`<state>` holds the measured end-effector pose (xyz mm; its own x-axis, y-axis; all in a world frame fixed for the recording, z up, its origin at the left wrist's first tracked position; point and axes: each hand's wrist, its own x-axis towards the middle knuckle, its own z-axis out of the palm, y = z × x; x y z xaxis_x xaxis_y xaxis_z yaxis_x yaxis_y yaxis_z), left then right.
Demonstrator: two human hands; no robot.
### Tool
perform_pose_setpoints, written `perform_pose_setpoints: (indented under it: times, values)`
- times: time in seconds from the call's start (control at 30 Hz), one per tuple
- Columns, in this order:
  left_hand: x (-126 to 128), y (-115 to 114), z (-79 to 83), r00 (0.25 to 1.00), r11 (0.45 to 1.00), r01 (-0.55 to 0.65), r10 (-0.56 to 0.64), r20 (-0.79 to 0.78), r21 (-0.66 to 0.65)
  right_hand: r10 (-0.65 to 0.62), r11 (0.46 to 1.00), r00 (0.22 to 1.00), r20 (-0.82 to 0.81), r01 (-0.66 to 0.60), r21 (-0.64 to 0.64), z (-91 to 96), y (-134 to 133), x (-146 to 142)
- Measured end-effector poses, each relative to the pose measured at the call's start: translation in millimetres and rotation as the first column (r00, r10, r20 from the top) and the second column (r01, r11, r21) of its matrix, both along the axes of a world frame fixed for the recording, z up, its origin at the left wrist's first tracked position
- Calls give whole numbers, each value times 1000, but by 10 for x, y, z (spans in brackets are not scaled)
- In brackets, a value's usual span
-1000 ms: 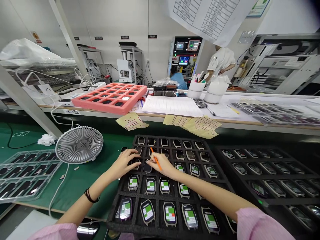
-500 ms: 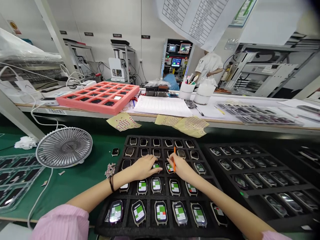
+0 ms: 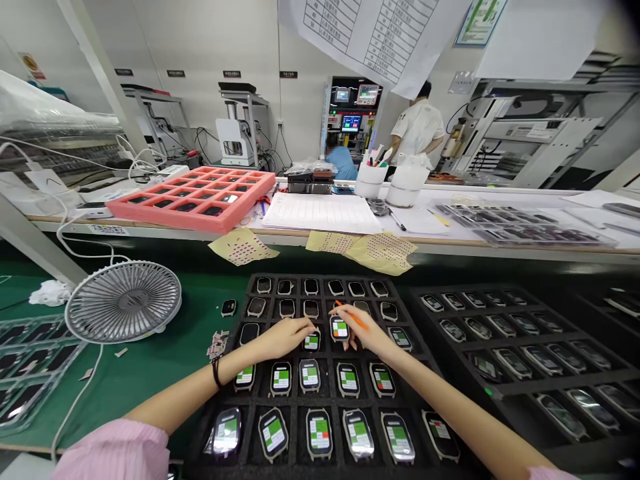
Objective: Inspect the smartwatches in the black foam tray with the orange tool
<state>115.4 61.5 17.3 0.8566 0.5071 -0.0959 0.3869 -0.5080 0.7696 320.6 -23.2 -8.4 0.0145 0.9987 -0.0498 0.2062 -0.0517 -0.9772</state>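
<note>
A black foam tray (image 3: 295,400) holds rows of smartwatches without straps, many with lit green-and-white screens. My right hand (image 3: 367,333) is closed round a lit smartwatch (image 3: 339,328), raised a little at its slot, its screen facing me. A slim orange stick, perhaps a pen or pry tool (image 3: 356,315), also lies in those fingers, slanting across. My left hand (image 3: 287,338) has thumb and fingers drawn together at the upper edge of another lit smartwatch (image 3: 312,342) in the neighbouring slot. The fingertips partly cover that watch's edge.
A second black tray of watches (image 3: 520,400) lies to the right. On the left are a grey fan (image 3: 125,300), clear trays (image 3: 35,367) and a loose small watch (image 3: 229,307). Across the back runs a shelf with a pink foam tray (image 3: 200,220) and papers (image 3: 320,212).
My right hand has raised the smartwatch from its slot, and the orange stick has tipped from upright to slanting. My left fingers have drawn together at the neighbouring watch.
</note>
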Motion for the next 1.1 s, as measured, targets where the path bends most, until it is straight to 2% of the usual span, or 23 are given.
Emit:
perform_pose_setpoints:
  times: [0.07, 0.17, 0.27, 0.33, 0.57, 0.73, 0.9, 1.1]
  values:
    - [60, 70, -4, 997, 984, -68, 73, 27, -166, -31, 999, 988, -154, 24, -46, 71, 39, 8]
    - [171, 130, 19, 984, 925, -104, 149, 97, -367, -16, 1000, 955, -295, 15, -5, 126, 81, 34]
    - [232, 107, 67, 951, 806, -83, 239, 194, -586, 25, 998, 937, -348, -6, 55, 91, 100, 79]
    - [233, 70, 85, 940, 758, -75, 270, 207, -647, 46, 997, 937, -347, -22, 73, 60, 100, 104]
    - [198, 12, 26, 938, 832, -21, 208, 277, -554, 8, 997, 963, -268, 12, 72, 96, 65, 97]
    - [190, 9, 13, 935, 868, -43, 210, 287, -494, 17, 999, 963, -270, -4, 50, 117, 34, 75]
    - [171, -3, 26, 923, 876, -56, 228, 309, -479, 109, 993, 954, -280, -90, 81, 147, 6, 63]
    - [150, -24, 37, 925, 884, -39, 208, 319, -465, 39, 997, 965, -260, -22, 69, 110, 6, 61]
